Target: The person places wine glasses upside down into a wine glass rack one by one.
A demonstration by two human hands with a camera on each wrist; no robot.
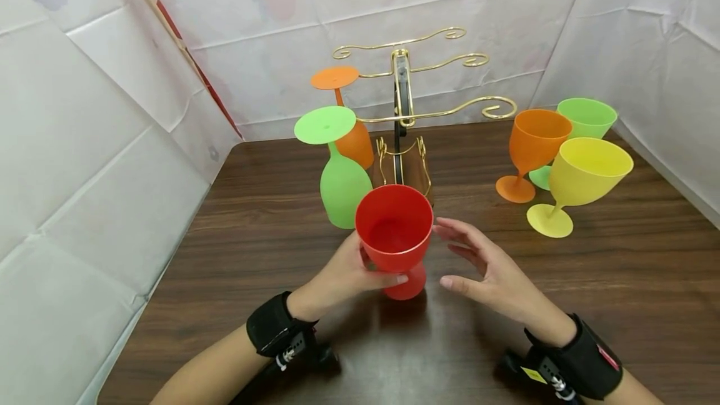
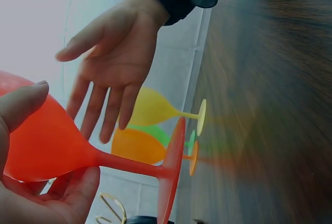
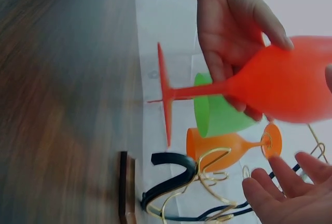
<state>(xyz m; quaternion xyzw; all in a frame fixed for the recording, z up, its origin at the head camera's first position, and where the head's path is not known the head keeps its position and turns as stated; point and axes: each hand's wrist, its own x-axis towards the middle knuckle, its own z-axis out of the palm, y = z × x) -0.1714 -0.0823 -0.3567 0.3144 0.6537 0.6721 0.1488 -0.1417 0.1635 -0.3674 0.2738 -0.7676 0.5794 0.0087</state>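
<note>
My left hand [image 1: 343, 270] grips the bowl of a red plastic goblet [image 1: 395, 224], upright in front of the rack. In the left wrist view the goblet's flat foot [image 2: 171, 172] shows clear of the tabletop. Just right of the goblet is my right hand [image 1: 492, 270], fingers spread and loosely bent, holding nothing. The gold wire rack [image 1: 405, 89] stands behind. From its left-hand hooks hang a green goblet [image 1: 344, 186] and, farther back, an orange goblet [image 1: 357, 142], both upside down.
On the right of the wooden table [image 1: 253, 255] stand a yellow goblet [image 1: 587, 174], an orange goblet [image 1: 537, 139] and a green goblet [image 1: 587, 114], all upright and close together. The rack's right-hand hooks [image 1: 497, 108] carry no goblets. White sheeting [image 1: 101, 142] walls the table in.
</note>
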